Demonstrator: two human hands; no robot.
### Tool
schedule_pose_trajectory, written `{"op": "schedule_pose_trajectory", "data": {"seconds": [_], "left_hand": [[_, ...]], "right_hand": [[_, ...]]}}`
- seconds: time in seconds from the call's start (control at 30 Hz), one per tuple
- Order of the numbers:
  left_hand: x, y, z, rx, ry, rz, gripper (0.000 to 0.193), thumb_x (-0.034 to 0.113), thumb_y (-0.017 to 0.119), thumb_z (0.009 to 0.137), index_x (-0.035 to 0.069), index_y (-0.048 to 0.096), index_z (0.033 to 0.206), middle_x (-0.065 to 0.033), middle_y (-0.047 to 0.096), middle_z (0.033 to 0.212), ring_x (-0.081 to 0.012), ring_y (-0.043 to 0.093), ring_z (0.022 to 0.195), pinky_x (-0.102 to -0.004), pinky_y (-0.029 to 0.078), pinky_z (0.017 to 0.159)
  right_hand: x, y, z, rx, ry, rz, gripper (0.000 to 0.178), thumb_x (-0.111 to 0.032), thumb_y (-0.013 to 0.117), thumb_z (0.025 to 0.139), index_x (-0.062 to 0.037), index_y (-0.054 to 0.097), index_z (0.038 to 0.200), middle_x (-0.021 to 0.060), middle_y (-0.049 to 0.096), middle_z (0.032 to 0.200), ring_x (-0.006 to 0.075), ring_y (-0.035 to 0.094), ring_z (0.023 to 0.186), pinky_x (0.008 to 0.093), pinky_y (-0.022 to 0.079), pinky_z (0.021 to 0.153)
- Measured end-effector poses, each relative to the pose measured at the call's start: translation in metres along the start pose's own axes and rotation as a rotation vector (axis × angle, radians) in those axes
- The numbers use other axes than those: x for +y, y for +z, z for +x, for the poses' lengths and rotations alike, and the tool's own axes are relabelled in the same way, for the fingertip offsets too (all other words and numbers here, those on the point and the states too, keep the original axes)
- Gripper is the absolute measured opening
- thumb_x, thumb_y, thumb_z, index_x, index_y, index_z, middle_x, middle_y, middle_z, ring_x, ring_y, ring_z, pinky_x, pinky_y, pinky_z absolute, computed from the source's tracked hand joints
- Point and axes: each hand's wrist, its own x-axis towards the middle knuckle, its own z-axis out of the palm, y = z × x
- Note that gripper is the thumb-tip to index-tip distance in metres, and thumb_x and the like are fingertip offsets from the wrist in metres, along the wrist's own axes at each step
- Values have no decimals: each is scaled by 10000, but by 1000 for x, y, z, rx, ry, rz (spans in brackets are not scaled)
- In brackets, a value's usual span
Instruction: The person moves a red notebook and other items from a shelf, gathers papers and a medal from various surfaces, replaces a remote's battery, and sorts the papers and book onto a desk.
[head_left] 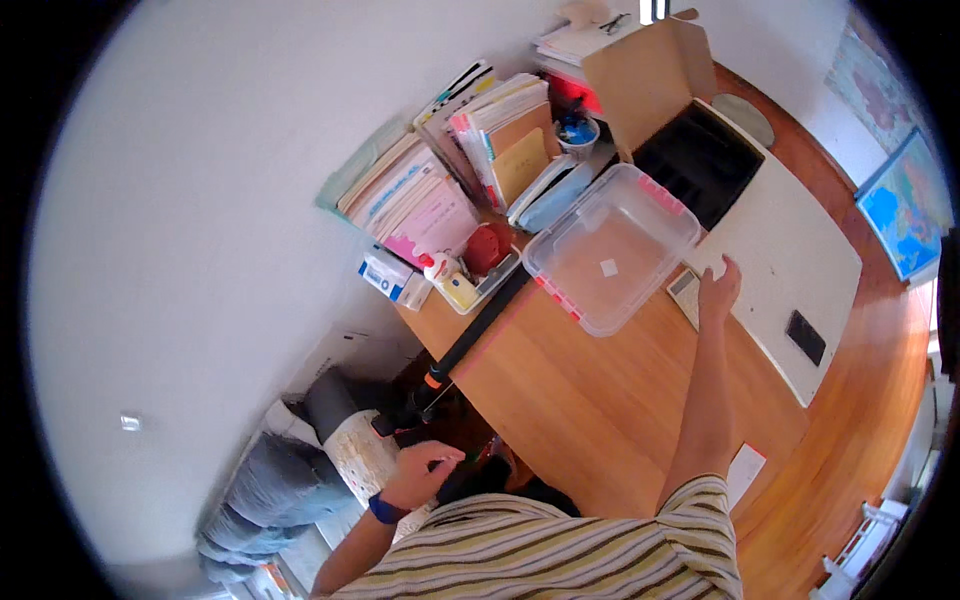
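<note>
My right hand reaches over the table with thumb and fingers apart, holding nothing. It is beside the right side of a clear plastic box with pink-red clips, and close to a small pale flat object on the white board. The box has a small white square in its middle. My left hand, with a dark blue band on the wrist, is low near my body, left of the table edge. Its fingers are curled together; whatever is in them, if anything, is hidden.
An open cardboard box with a black interior stands behind the clear box. Paper files, a white tray with bottles, and a cup line the wall. A black pole crosses the table's left edge. A phone lies right.
</note>
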Motion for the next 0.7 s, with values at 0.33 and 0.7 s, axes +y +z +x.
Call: {"op": "schedule_pose_trajectory", "data": {"seconds": [0.33, 0.7], "left_hand": [[-10, -33, 43, -21, 89, -339, 119, 37, 583, 820, 15, 662, 907, -89, 664, 857, -190, 630, 814, -282, 492, 726], [-67, -66, 96, -111, 79, -427, 122, 47, 578, 819, 2, 647, 910, -130, 660, 892, -243, 643, 818, -300, 498, 726]], "right_hand": [[-253, 83, 42, -294, -710, 123, 615, -251, 687, 738, -101, 446, 1283, 184, 417, 1339, 366, 373, 1245, 452, 326, 1023], [-417, 248, 83, -431, -831, -237, 817, -489, 693, 696, -49, 392, 1316, 236, 321, 1390, 437, 269, 1290, 530, 278, 1040]]}}
